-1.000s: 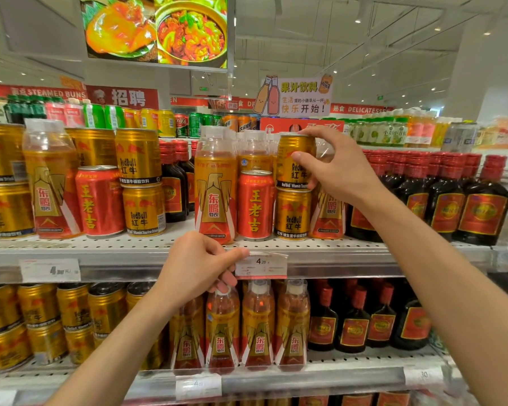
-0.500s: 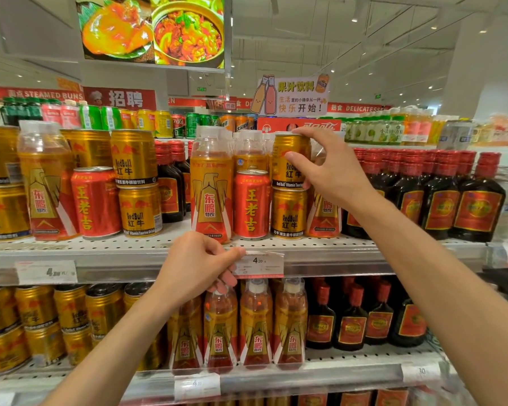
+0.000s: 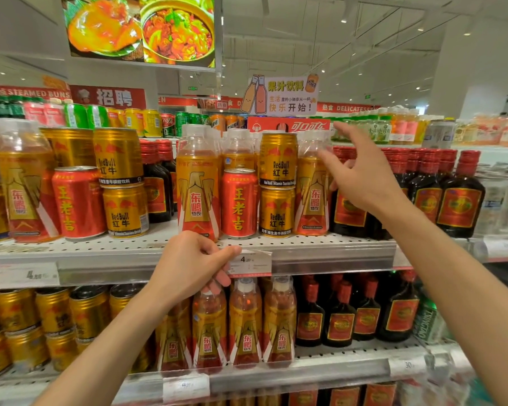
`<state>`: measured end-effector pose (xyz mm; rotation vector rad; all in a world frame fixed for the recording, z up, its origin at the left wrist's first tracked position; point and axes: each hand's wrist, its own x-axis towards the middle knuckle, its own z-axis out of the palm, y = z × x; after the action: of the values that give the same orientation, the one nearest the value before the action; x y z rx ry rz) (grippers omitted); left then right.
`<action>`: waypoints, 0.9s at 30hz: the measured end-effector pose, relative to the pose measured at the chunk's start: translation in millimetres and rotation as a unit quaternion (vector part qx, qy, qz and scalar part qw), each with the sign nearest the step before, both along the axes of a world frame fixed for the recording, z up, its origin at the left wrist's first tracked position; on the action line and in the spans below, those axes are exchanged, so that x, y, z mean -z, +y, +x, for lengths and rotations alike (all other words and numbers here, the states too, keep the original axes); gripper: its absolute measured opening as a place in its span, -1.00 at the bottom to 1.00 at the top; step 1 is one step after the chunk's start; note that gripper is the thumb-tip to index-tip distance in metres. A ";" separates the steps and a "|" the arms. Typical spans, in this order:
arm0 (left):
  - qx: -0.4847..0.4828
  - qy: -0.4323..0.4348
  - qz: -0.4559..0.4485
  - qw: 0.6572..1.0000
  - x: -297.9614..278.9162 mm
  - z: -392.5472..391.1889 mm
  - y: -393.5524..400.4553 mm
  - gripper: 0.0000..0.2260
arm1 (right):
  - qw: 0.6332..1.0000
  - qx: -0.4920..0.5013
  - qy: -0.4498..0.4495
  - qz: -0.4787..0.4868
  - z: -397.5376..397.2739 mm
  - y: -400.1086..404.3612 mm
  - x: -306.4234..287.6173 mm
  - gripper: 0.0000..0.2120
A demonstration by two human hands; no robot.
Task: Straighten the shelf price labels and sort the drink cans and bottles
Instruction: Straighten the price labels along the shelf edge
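Shelf edge: left hand pinches price label; right hand spread.

Gold can: "RedBull"; price label: "4" (rest blurred).

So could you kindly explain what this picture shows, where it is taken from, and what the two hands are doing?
It comes from a wide-angle camera worn on a person's head, looking at a shop shelf. No machine here: just two bare hands. The left hand pinches the price label on the shelf edge. The right hand is open, fingers spread, holding nothing, beside the upper of two stacked gold cans. Next to them stand a red can, amber bottles and dark bottles.
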<state>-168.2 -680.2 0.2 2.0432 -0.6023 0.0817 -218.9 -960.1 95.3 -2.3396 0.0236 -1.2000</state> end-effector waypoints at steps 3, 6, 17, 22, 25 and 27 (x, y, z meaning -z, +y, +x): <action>0.000 0.000 -0.002 1.000 0.0 -0.1 -0.1 -0.60 | 0.997 -0.008 0.076 -0.003 -0.3 -5.3 8.0 -0.28; 0.000 0.001 -0.007 1.000 -0.1 -0.1 -0.9 -0.61 | 0.996 -0.012 0.093 -0.002 -0.9 -4.7 10.0 -0.22; 0.000 -0.002 -0.008 1.000 0.4 -0.4 -1.3 -0.61 | 0.998 -0.009 0.065 -0.011 -2.7 -1.5 13.9 -0.17; -0.003 -0.002 -0.007 1.000 1.3 -0.2 -1.2 -0.60 | 0.998 -0.008 0.069 -0.013 -0.9 -3.7 15.9 -0.18; -0.005 -0.004 -0.005 1.000 2.3 1.6 -1.0 -0.58 | 0.998 -0.010 0.067 -0.010 0.6 -4.1 17.5 -0.19; -0.005 -0.004 -0.005 1.000 3.2 2.3 -0.8 -0.58 | 0.998 -0.011 0.066 -0.006 1.6 -4.5 19.6 -0.18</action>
<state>-166.0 -681.0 -3.0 2.0370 -0.5946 0.0982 -217.3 -964.5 75.7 -2.4195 0.0350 -1.0372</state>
